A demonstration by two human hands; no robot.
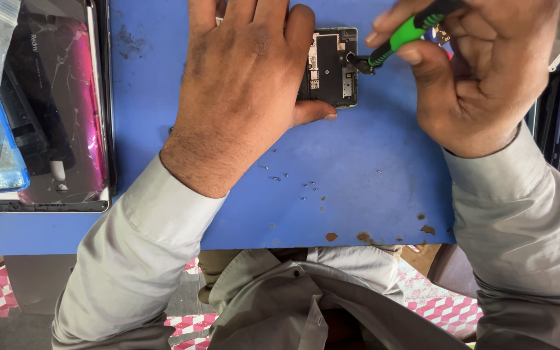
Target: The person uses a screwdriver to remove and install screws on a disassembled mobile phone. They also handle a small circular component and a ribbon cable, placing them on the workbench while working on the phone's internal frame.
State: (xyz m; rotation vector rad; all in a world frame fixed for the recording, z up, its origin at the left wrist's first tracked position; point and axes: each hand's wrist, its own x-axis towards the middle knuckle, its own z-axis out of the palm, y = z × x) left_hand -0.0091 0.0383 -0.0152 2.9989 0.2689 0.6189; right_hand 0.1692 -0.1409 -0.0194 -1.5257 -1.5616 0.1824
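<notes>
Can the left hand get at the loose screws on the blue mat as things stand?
Probably yes. The left hand lies flat on the opened phone; the tiny screws lie on bare blue mat just near its wrist, nothing between. It would have to let go of the phone first.

Under the left hand (241,84), the opened phone (332,65) shows matt grey metal shielding and dull circuit board. In the right hand (487,71), the screwdriver (400,35) has a glossy green plastic grip and dark metal tip. Below both grips, matt blue mat (358,188), scuffed and stained, with tiny shiny metal screws (293,181).
</notes>
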